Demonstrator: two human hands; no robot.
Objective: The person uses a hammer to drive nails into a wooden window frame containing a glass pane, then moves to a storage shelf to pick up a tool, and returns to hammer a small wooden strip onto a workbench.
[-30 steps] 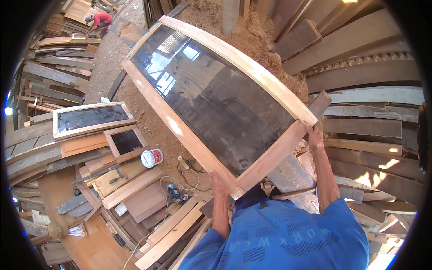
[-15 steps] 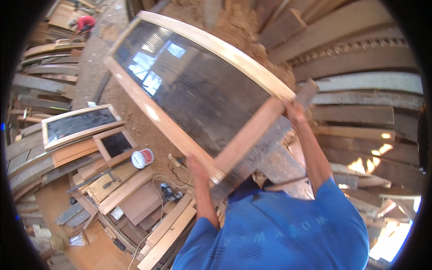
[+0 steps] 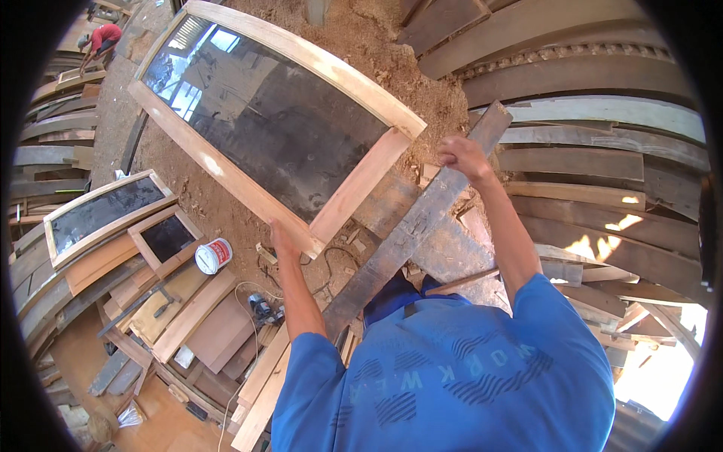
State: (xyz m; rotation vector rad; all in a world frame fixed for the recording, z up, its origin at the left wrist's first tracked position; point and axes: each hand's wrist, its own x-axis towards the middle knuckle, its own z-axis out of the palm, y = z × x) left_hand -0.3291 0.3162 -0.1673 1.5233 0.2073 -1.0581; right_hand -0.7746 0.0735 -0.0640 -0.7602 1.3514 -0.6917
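A long pale wooden frame [image 3: 364,182] with a dark, reflective glass pane [image 3: 279,120] stretches away from me toward the far left. My left hand [image 3: 282,241] grips its near left corner, fingers partly hidden by the wood. What bears the frame's far end cannot be made out. Off the frame's near right corner, my right hand [image 3: 463,157] is apart from it, with curled fingers and nothing visible in them. That hand is over a dark, worn plank [image 3: 410,230], which runs diagonally in front of me.
Stacked boards [image 3: 572,162] line the right side. On the left are a smaller glazed frame [image 3: 109,215], a small square frame [image 3: 167,237], a white bucket [image 3: 213,256], a power tool [image 3: 261,309] with a cord, and loose planks. A person in red [image 3: 102,38] bends down far left.
The glazed frame has moved left and away from me, with my left hand still on it. My right hand has let go of its near right corner. More of the dark plank shows.
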